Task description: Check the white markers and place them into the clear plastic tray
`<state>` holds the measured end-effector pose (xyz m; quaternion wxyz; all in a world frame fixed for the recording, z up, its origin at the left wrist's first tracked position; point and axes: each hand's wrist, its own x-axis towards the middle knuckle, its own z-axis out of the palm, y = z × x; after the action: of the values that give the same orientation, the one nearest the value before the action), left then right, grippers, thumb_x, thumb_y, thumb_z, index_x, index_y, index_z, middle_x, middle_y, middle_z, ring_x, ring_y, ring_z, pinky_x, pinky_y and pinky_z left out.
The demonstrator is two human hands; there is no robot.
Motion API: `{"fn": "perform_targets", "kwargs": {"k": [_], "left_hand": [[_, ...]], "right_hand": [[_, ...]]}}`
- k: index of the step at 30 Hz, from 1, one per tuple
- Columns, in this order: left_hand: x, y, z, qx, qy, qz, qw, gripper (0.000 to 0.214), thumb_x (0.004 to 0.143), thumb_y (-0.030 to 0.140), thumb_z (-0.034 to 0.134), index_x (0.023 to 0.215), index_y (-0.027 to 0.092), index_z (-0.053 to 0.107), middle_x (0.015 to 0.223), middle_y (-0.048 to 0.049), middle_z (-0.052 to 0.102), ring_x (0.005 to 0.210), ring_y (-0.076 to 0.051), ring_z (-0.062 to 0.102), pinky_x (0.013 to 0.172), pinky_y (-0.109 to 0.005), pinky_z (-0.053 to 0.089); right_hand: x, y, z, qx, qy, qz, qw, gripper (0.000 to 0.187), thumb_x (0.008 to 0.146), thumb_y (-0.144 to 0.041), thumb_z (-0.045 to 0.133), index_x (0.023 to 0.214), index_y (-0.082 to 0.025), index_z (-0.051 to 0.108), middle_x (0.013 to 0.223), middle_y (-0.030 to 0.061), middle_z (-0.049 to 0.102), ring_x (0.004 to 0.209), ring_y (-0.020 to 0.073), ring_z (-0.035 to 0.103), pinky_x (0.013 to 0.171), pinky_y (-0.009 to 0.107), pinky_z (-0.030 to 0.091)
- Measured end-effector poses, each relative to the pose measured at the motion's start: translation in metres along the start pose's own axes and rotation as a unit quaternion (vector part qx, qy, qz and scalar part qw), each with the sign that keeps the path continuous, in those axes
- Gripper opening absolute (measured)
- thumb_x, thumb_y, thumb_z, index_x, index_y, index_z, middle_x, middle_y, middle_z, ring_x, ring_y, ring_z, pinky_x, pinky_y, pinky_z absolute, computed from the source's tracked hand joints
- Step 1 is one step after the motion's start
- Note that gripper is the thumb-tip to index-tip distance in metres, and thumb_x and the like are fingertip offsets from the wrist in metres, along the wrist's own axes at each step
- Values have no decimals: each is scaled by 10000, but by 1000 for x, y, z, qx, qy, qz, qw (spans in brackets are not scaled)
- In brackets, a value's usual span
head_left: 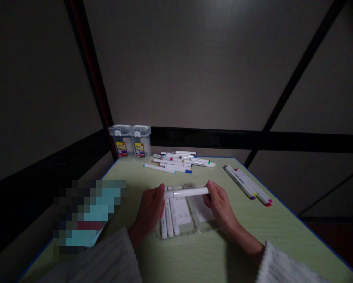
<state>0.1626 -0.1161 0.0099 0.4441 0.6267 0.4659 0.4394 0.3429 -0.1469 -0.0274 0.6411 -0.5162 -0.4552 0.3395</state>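
Observation:
A white marker pen [186,192] is held level, its left end pinched in my left hand [149,204] and its right end in my right hand [221,202]. Both hands are closed on it; my fingers hide its two ends. Beneath it lies an opened clear plastic case [191,232], its two halves side by side on the table. Several white markers [169,222] sit in a row along the left side of the left half. A pale card or paper [181,212] shows through the case beside them.
A loose pile of capped markers [179,161] lies at the back of the pale green table [129,177]. Several more markers [247,184] rest near the right edge. Two clear lidded boxes [132,141] stand at the back left. A blurred-out, partly blue item [96,214] is at left.

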Motion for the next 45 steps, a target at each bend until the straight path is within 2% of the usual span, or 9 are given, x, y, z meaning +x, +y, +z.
{"fn": "perform_targets", "kwargs": {"k": [5, 12, 18, 24, 30, 36, 40, 45], "left_hand": [[3, -1, -1, 16, 14, -20, 1000, 608, 671, 724, 311, 319, 228, 294, 249, 48, 269, 254, -70, 279, 336, -229, 243], [6, -1, -3, 26, 37, -24, 999, 574, 709, 662, 296, 327, 234, 292, 263, 49, 263, 267, -74, 289, 349, -233, 273], [3, 3, -2, 17, 40, -22, 999, 561, 691, 681, 304, 344, 240, 272, 273, 53, 255, 274, -74, 279, 335, -232, 240], [2, 3, -3, 11, 52, -5, 999, 542, 714, 642, 323, 354, 240, 270, 278, 56, 255, 274, -72, 268, 347, -237, 208], [1, -4, -4, 37, 57, 38, 997, 502, 753, 573, 330, 387, 238, 253, 306, 56, 261, 308, -71, 261, 353, -233, 193], [-2, -11, -3, 61, 38, 106, 992, 475, 797, 485, 325, 407, 222, 263, 344, 56, 245, 350, -73, 252, 363, -225, 172], [-5, -11, -4, 87, 15, 179, 980, 450, 807, 397, 336, 407, 212, 243, 371, 57, 220, 359, -65, 225, 377, -229, 150], [-8, -6, -5, 136, 11, 291, 947, 402, 800, 264, 354, 420, 194, 245, 389, 60, 224, 356, -58, 247, 391, -220, 169]], "right_hand": [[0, -7, 4, 51, -32, 16, 998, 351, 790, -521, 540, 674, -207, 436, 466, -88, 354, 413, 83, 268, 414, 220, 199], [-1, -19, 11, 156, -54, 30, 986, 317, 695, -467, 636, 844, -215, 514, 516, -71, 440, 467, 110, 374, 480, 236, 279], [0, -16, 10, 174, -65, 50, 981, 297, 700, -458, 641, 755, -198, 509, 497, -69, 455, 454, 92, 351, 483, 224, 258], [-1, -16, 9, 147, -76, 59, 984, 331, 730, -495, 611, 706, -190, 484, 458, -72, 452, 429, 84, 320, 463, 227, 221], [0, -15, 8, 125, -70, 65, 988, 362, 736, -526, 596, 686, -191, 469, 434, -77, 449, 402, 79, 298, 439, 230, 191], [1, -11, 9, 134, -55, 54, 988, 401, 726, -545, 599, 605, -197, 441, 422, -76, 422, 401, 80, 299, 439, 229, 223], [1, -8, 8, 123, -45, 56, 990, 423, 720, -560, 595, 556, -200, 444, 409, -68, 406, 403, 87, 300, 437, 234, 237], [1, -7, 7, 87, -35, 72, 993, 457, 727, -582, 566, 507, -201, 442, 390, -57, 394, 399, 93, 306, 431, 237, 237]]}}
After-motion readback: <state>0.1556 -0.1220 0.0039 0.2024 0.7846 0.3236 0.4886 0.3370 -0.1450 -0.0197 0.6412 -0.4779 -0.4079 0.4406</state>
